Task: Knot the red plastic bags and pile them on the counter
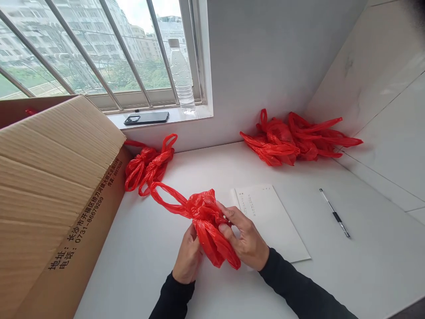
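A knotted red plastic bag (207, 217) is held up between my two hands, above the white table (159, 248). One handle loop sticks out to the upper left, and other ends hang down toward me. My left hand (188, 257) grips the bag from below on its left side; most of its fingers are hidden behind the plastic. With fingers and thumb closed on the right side of the bag is my right hand (244, 237). Under and beyond that hand lies an open notebook or booklet (275, 221) with small print.
A cardboard box (59, 177) with open flaps fills the left. Red bags (151, 164) lie beside it, and more red bags (288, 139) are heaped at the back right. A pen (334, 213) lies to the right. The windowsill holds a phone (148, 117) and a water bottle (182, 77).
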The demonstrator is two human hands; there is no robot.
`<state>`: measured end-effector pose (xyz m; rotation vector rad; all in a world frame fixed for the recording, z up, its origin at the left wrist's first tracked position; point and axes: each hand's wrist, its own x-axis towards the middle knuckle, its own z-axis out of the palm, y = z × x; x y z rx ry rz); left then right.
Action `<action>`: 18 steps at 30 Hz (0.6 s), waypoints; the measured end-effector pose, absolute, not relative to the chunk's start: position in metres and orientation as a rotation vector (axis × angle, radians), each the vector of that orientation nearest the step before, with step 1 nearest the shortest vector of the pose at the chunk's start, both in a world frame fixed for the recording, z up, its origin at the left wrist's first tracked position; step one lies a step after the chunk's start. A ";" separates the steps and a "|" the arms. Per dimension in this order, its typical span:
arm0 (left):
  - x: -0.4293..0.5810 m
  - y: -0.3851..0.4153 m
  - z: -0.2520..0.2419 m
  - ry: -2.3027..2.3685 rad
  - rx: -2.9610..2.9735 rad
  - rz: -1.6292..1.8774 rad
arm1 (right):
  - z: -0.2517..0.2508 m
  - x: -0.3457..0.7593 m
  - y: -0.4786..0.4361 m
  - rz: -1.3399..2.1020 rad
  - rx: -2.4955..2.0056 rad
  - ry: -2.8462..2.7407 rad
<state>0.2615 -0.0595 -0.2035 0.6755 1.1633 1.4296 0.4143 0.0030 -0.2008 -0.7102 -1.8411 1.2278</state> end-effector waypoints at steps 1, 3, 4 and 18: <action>0.263 -0.060 -0.202 1.161 0.657 1.452 | -0.202 0.414 0.003 1.226 -0.666 -1.862; 0.264 -0.061 -0.201 1.158 0.646 1.468 | -0.204 0.414 0.003 1.228 -0.613 -1.885; 0.264 -0.060 -0.202 1.152 0.656 1.462 | -0.205 0.413 0.003 1.233 -0.607 -1.892; 0.262 -0.057 -0.205 1.233 0.686 1.425 | -0.197 0.410 0.001 1.358 -0.833 -1.693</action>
